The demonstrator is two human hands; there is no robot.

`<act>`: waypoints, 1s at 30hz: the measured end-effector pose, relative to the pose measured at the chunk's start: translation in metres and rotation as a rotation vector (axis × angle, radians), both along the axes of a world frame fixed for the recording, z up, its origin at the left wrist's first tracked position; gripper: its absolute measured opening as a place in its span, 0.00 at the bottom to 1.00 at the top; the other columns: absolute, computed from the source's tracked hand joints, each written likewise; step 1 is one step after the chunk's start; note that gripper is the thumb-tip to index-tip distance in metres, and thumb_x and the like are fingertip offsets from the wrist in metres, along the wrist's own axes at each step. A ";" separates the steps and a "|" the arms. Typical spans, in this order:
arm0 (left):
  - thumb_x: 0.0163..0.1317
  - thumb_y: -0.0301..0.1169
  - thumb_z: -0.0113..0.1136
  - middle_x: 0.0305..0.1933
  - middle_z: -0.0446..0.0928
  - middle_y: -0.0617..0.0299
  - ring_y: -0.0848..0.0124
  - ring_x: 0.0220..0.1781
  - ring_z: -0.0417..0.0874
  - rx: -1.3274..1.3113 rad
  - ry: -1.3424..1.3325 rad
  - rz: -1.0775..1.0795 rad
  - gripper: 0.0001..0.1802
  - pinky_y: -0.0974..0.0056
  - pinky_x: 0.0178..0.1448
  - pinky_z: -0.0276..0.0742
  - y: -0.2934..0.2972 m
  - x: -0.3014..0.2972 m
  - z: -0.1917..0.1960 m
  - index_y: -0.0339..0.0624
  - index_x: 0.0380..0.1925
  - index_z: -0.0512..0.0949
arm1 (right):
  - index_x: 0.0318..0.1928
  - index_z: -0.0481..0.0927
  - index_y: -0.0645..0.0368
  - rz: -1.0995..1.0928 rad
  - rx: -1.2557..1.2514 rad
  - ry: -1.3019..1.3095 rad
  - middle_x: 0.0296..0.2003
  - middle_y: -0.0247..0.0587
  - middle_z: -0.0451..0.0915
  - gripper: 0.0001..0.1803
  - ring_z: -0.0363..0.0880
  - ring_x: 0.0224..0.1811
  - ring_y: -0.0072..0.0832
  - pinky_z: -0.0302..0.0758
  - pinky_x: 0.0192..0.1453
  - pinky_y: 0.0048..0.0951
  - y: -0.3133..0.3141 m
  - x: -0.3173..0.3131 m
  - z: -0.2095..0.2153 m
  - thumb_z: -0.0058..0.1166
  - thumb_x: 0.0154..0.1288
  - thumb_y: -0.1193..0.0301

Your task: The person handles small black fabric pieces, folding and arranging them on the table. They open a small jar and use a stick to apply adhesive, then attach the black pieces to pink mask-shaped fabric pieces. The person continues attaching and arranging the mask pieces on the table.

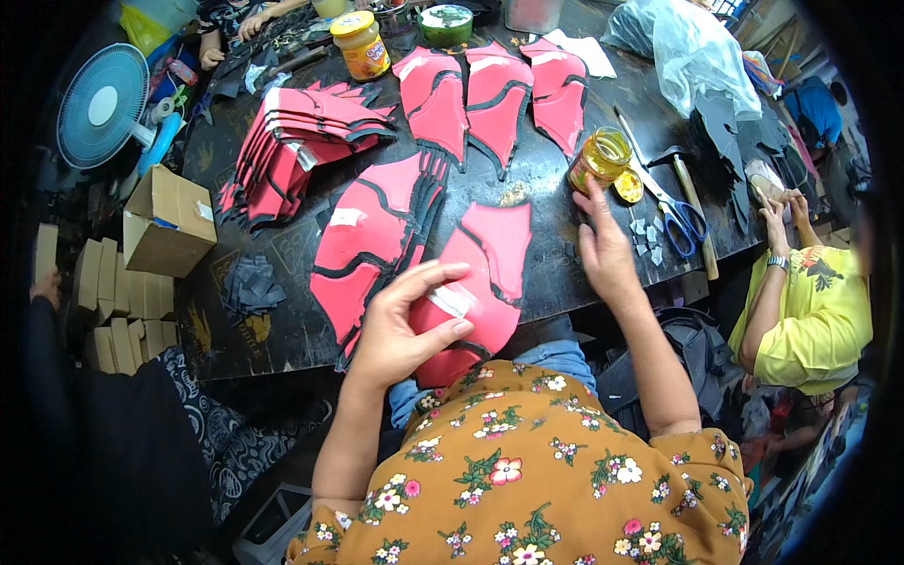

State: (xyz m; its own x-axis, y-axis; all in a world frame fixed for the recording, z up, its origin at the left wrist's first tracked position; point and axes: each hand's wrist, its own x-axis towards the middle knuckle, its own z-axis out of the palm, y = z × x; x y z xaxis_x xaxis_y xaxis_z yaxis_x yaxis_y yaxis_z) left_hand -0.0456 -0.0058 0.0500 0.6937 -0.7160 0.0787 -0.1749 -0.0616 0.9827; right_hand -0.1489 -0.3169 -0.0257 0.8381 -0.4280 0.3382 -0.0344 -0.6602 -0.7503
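A pink cut piece with black edging (499, 245) lies at the table's near edge, a white tag (452, 300) on it. My left hand (405, 325) rests over this piece, thumb and fingers spread on either side of the tag. Beside it on the left is a fanned stack of similar pink pieces (353, 245). My right hand (605, 247) has its fingers stretched out at the foot of an uncapped glass jar (603, 155) of yellowish contents; whether the fingertips touch the glass I cannot tell. A yellow lid (628, 186) sits next to the jar.
Blue-handled scissors (683, 226), a hammer (695, 212) and small grey squares (646, 237) lie at right. Three pink pieces (499, 104) line the back, with a taller stack (301, 141) left of them. A cardboard box (169, 226) and fan (104, 105) stand left; a yellow-shirted person (810, 320) sits right.
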 end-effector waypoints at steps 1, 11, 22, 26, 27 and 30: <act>0.58 0.29 0.83 0.63 0.86 0.54 0.64 0.67 0.85 0.145 -0.045 0.004 0.32 0.59 0.75 0.77 -0.001 -0.002 -0.012 0.39 0.65 0.85 | 0.84 0.64 0.57 -0.015 0.063 -0.001 0.60 0.56 0.88 0.39 0.87 0.63 0.48 0.79 0.72 0.43 -0.007 -0.003 0.002 0.50 0.74 0.85; 0.59 0.30 0.81 0.62 0.87 0.54 0.64 0.66 0.87 0.226 0.022 0.004 0.31 0.59 0.74 0.78 0.002 -0.002 -0.042 0.39 0.64 0.85 | 0.60 0.90 0.56 0.192 -0.150 0.029 0.45 0.44 0.84 0.23 0.81 0.52 0.46 0.78 0.62 0.44 -0.001 0.044 -0.007 0.56 0.68 0.83; 0.59 0.30 0.81 0.63 0.87 0.54 0.64 0.66 0.86 0.217 0.033 -0.008 0.31 0.59 0.74 0.77 0.002 -0.001 -0.043 0.39 0.65 0.85 | 0.52 0.94 0.50 0.344 -0.407 -0.006 0.46 0.35 0.85 0.22 0.82 0.52 0.39 0.74 0.56 0.40 0.012 0.015 0.000 0.65 0.57 0.82; 0.60 0.30 0.81 0.63 0.87 0.54 0.64 0.67 0.86 0.215 0.033 -0.015 0.32 0.59 0.75 0.77 0.002 -0.002 -0.042 0.39 0.66 0.84 | 0.52 0.92 0.55 0.334 -0.134 -0.040 0.46 0.40 0.85 0.22 0.83 0.50 0.41 0.77 0.56 0.42 0.009 0.021 -0.003 0.64 0.57 0.84; 0.60 0.30 0.81 0.63 0.87 0.54 0.64 0.67 0.86 0.216 0.036 -0.016 0.32 0.59 0.75 0.77 0.002 -0.003 -0.041 0.39 0.66 0.84 | 0.52 0.92 0.56 0.308 -0.022 -0.064 0.46 0.41 0.85 0.22 0.83 0.50 0.42 0.78 0.56 0.43 0.006 0.028 -0.005 0.63 0.57 0.84; 0.60 0.29 0.81 0.63 0.87 0.55 0.64 0.67 0.86 0.221 0.042 -0.011 0.32 0.60 0.75 0.77 0.001 -0.004 -0.041 0.39 0.66 0.84 | 0.56 0.91 0.56 0.244 -0.242 -0.044 0.47 0.43 0.84 0.25 0.83 0.52 0.45 0.80 0.58 0.44 -0.001 0.040 -0.010 0.62 0.57 0.86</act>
